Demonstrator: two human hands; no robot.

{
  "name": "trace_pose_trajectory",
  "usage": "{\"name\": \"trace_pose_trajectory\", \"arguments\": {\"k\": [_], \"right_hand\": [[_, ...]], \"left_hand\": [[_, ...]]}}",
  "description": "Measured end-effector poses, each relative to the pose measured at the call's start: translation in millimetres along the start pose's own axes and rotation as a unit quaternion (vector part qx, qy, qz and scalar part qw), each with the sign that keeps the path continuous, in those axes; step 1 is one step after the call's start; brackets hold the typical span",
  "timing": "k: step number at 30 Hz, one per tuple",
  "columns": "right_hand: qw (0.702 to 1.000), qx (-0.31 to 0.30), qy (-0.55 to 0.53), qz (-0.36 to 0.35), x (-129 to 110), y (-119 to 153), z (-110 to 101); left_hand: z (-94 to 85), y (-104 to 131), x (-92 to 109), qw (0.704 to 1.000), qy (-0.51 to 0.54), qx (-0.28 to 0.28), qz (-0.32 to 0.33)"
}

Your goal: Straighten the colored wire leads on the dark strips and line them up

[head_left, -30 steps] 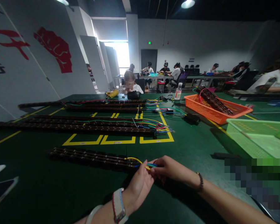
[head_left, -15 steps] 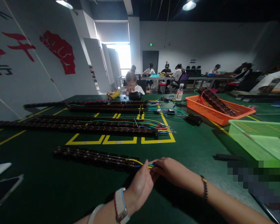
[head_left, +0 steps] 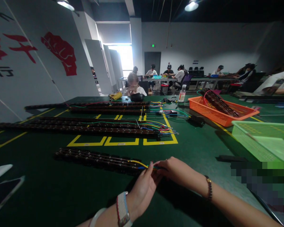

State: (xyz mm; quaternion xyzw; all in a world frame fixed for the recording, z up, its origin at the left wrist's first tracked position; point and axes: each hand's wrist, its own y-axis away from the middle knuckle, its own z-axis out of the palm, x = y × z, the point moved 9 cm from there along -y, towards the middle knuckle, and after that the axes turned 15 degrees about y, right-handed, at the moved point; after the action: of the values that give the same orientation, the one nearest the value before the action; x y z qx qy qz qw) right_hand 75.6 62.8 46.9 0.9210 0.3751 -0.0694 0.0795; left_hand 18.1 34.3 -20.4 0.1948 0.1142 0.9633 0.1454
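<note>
A short dark wire-chain assembly (head_left: 94, 159) lies on the green table in front of me, its coloured wires leaving the right end. My left hand (head_left: 145, 186) is closed on these wires (head_left: 139, 163), yellow and blue ones showing beside the thumb. My right hand (head_left: 176, 170) meets it from the right, its bent fingers pinching the same bundle. The wire ends are hidden between my hands. Beyond lie longer dark assemblies (head_left: 85, 127) of the same look, with coloured wires and ring terminals (head_left: 175, 132) at their right ends.
An orange basket (head_left: 208, 113) holding another dark assembly stands at the back right, with a green basket (head_left: 246, 138) nearer. A bottle (head_left: 182, 93) stands at the far edge. A phone (head_left: 4, 192) and a white object (head_left: 1, 171) lie left. A person (head_left: 134, 86) sits opposite.
My left hand has slid slightly to the right along the wires, covering more of the bundle. My right hand has shifted only a little; the assembly lies where it was.
</note>
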Motion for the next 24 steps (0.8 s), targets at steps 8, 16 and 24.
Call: {"name": "trace_pose_trajectory", "arguments": {"k": [8, 16, 24], "right_hand": [[0.972, 0.122, 0.201, -0.028, -25.3, 10.4, -17.6], [0.932, 0.114, 0.339, -0.066, -47.6, 15.0, 0.3], [0.927, 0.144, 0.344, -0.046, -52.8, 21.1, 2.2]], "left_hand": [[-15.6, -4.1, -0.1, 0.997, 0.047, 0.059, 0.002], [-13.7, -4.3, 0.0, 0.998, 0.020, 0.054, -0.003], [-11.8, -4.7, -1.6, 0.999, 0.008, 0.041, -0.016]]}}
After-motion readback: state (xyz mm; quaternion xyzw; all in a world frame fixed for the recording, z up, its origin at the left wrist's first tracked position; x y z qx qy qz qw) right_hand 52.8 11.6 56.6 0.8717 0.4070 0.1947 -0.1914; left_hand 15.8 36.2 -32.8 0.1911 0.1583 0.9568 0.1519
